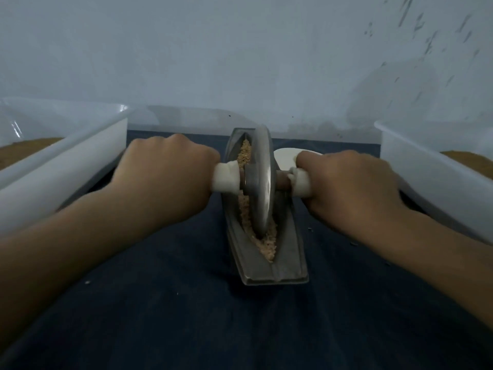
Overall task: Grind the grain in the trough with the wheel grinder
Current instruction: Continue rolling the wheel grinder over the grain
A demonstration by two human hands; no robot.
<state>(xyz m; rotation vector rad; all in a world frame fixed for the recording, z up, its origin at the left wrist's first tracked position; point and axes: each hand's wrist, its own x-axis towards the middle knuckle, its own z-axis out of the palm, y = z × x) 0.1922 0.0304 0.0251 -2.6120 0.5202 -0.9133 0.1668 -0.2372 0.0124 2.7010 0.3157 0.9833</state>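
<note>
A grey metal boat-shaped trough (288, 265) lies lengthwise on a dark blue cloth, its near end toward me. Tan crushed grain (266, 245) fills its groove, coarser at the far end. A grey metal wheel grinder (262, 180) stands upright in the groove, on an axle with white-wrapped handles. My left hand (162, 172) is closed around the left handle (225, 178). My right hand (346, 180) is closed around the right handle (301, 185). The trough's middle is hidden behind the wheel.
A white plastic tub (80, 161) holding brown grain stands at the left, and another white tub (426, 172) with brown grain at the right. A small white dish (285, 157) sits behind the trough. A pale wall rises close behind. Dark cloth (186, 316) covers the near surface.
</note>
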